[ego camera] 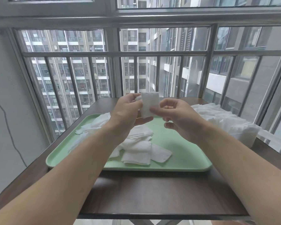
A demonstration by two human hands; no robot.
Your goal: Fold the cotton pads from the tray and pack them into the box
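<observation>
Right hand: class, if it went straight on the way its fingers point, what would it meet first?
The right hand points left and pinches the cotton pad; beyond that, it would likely meet the left hand, which holds the same pad, though depth is unclear.

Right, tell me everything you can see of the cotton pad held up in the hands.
The cotton pad is a small white rectangle, soft and fibrous-looking, with a slightly fuzzy top edge. It is held upright in the air above the green tray, its flat face toward the camera. The left hand grips its left side and supports its bottom edge. The right hand pinches its lower right corner. Whether it is already folded cannot be told.
</observation>
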